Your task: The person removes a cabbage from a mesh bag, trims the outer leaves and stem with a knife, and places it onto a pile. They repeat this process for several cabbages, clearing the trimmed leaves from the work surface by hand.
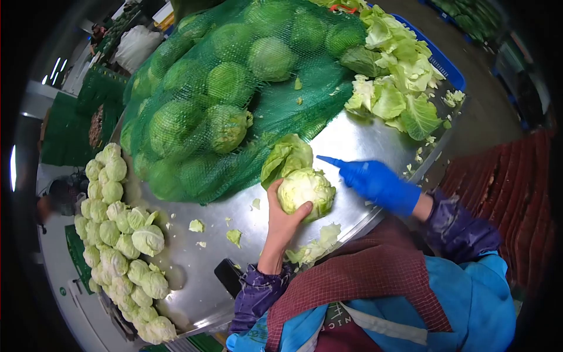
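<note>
Glossy steel table (363, 141), green plastic mesh sack (293, 100), smooth blue rubber glove (378, 183)

On the table (363, 141), left of the net sack (234, 88): trimmed cabbages (120, 246); right of it: loose leaves (399, 88); before it: one cabbage (305, 190).

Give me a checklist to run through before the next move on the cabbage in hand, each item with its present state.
1. Grip: ok, the left hand holds the cabbage, fingers curled round its near side.
2. Support: ok, the cabbage seems to rest on the steel table.
3. Gloved right hand clear of the cabbage: ok, it is apart, beside it.
4. Blue tip at that hand, tool or finger: cannot tell.
5. Room behind the cabbage: not ok, a loose leaf and the net sack lie close.
</note>
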Available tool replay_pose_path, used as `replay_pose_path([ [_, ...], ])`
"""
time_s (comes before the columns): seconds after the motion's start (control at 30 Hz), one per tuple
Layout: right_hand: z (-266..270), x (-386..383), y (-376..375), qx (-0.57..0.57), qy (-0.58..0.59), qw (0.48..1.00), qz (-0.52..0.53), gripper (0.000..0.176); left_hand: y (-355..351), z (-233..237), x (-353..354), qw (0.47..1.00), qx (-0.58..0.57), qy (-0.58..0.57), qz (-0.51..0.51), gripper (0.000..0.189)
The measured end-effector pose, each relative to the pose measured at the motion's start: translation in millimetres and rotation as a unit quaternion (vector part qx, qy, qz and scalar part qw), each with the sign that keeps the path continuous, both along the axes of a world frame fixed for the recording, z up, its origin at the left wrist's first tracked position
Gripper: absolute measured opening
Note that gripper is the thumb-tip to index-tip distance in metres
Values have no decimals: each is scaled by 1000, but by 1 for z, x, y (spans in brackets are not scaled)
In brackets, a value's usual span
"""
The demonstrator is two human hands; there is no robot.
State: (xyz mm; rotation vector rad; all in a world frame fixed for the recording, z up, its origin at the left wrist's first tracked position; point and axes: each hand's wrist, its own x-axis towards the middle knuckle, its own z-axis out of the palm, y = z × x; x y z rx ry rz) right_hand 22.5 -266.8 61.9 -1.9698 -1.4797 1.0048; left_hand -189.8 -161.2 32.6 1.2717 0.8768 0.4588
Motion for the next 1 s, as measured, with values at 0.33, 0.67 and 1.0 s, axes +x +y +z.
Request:
replay_pose_path([
  [0.33,-17,-40,6,178,-115,977,9,54,-3,-15,9,995,77,61,-3,75],
  [0.67,-45,8,46,160,21,987,18,48,-4,-9,-2,995,63,42,-67,80],
  [1.0,-29,-30,27,89,126,987,-31,32,-19,-23,-36,979,87,114,144,89],
])
